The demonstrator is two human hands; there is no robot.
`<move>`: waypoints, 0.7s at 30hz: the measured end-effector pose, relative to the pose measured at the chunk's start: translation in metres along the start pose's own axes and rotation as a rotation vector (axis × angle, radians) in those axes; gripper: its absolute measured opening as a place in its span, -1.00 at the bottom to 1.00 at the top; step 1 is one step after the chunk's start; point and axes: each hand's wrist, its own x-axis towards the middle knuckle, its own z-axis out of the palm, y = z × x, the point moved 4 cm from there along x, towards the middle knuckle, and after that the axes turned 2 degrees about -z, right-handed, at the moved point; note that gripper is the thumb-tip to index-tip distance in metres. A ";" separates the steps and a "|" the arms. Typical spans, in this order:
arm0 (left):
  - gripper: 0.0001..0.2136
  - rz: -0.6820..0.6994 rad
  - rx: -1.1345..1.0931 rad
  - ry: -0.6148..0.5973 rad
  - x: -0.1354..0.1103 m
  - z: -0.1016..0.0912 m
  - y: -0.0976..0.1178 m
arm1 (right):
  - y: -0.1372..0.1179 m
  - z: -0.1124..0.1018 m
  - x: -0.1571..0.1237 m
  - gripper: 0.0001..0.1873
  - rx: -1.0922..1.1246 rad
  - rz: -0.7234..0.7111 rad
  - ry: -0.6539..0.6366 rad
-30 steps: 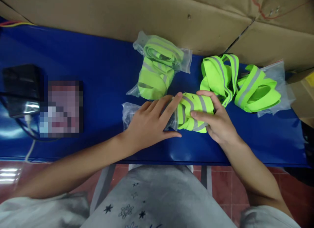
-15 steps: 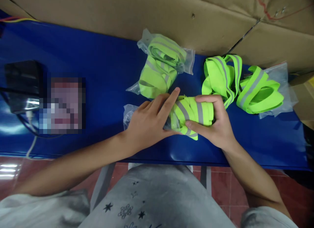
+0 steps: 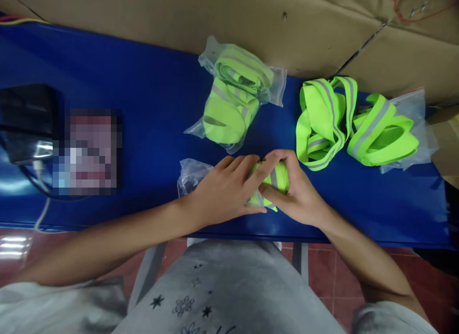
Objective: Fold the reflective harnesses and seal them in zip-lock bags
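In the head view, the strap bundle (image 3: pixel 282 177), bright yellow-green with a grey stripe, lies between the two hands, directly in the fingers of the right hand (image 3: pixel 303 195), whose thumb and forefinger are closed around its right end. The clear bag (image 3: pixel 191 175) comes out left of the left hand (image 3: pixel 224 193), which spreads over it, with the forefinger reaching across the bundle to the right fingertips. The bundle's long axis seems to run sideways, from the right palm toward the left fingers; the right hand encloses more of the visible part. The left hand covers most of the bag and the bundle's left end, so I cannot tell how far the bundle sits inside, or whether the left fingers pinch the bag or merely rest on it.
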 end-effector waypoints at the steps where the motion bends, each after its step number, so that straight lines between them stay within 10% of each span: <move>1: 0.10 0.006 0.007 -0.008 0.000 -0.001 0.001 | -0.001 0.002 -0.001 -0.46 0.012 -0.007 -0.015; 9: 0.11 -0.175 -0.038 0.085 0.003 -0.007 -0.013 | 0.003 -0.011 0.001 -0.41 0.194 0.120 0.186; 21: 0.05 -0.148 0.026 -0.039 0.016 -0.014 -0.001 | 0.009 -0.006 0.003 -0.62 0.349 0.058 0.162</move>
